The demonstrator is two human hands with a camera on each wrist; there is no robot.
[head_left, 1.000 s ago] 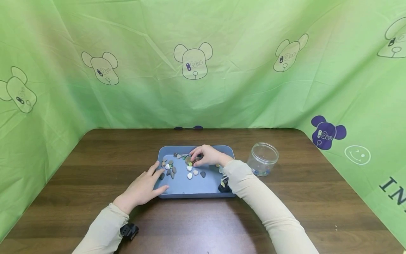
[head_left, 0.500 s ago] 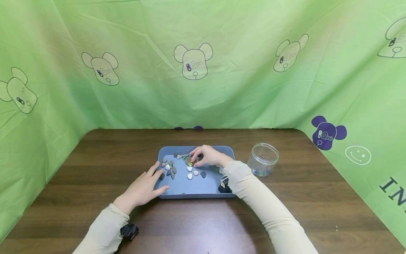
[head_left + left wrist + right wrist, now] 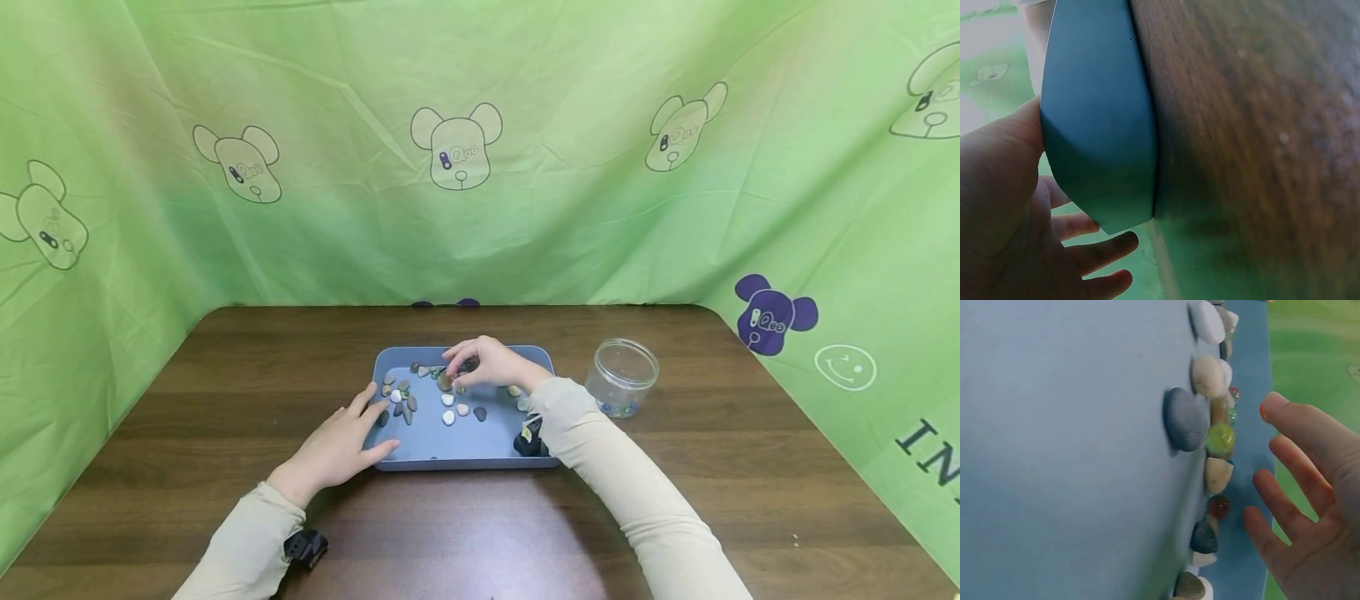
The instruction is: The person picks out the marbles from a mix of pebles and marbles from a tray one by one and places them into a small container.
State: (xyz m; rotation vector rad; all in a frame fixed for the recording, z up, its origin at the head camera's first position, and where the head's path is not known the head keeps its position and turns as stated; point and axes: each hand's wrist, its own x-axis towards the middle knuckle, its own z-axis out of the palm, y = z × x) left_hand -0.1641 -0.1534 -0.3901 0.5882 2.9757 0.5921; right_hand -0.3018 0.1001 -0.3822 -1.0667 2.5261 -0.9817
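Note:
A shallow blue tray (image 3: 468,442) holds pebbles and glass marbles. Over its left front corner lies my left hand (image 3: 333,446), fingers spread and fairly straight, touching the rim; the left wrist view has the thumb against the wall. Above the far half of the tray, my right hand (image 3: 495,367) pinches a small orange-red marble (image 3: 1264,411), mostly hidden by the thumb tip. Below that hand are a yellow-green marble (image 3: 1220,439), a dark red marble (image 3: 1219,506) and a grey pebble (image 3: 1185,420). White pebbles (image 3: 448,417) lie mid-tray; grey pebbles (image 3: 408,413) gather at its left.
Right of the tray stands a clear open jar (image 3: 622,375) with several marbles at its bottom. Everything sits on a dark wooden table (image 3: 480,533). A green printed curtain (image 3: 345,217) surrounds the back and sides.
My right hand has risen slightly from the pebbles, now with the orange-red marble between its fingertips. The left hand stays at the tray's corner.

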